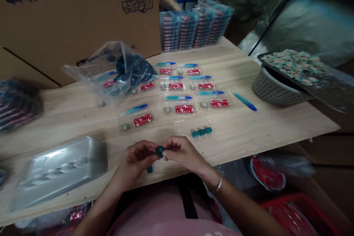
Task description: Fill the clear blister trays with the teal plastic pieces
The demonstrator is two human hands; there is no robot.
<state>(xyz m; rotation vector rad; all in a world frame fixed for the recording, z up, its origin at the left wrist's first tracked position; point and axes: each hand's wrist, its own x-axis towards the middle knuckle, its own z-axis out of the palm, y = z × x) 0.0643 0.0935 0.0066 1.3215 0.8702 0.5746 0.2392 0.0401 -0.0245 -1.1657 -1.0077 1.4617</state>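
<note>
Between the fingertips of my left hand (138, 158) and my right hand (179, 150) is a small dark teal piece (159, 151); both hands pinch it above the table's front edge. Its exact kind is too small to tell. Below my left hand lies another teal piece (149, 169). Just beyond my right hand, a clear plastic tray (182, 127) holds a row of three teal blocks (201, 132). Farther back are several clear trays, each with a blue pen (178, 97), a red patterned packet (184, 109) and a small striped block (167, 109).
A clear bag of dark teal pieces (135, 70) sits before a large cardboard box (77, 18). Stacked empty trays (63, 169) lie at left, filled stacks (193, 29) at the back. A loose pen (245, 101) lies near a grey basket (276, 87) bearing a tray of striped pieces (295, 62).
</note>
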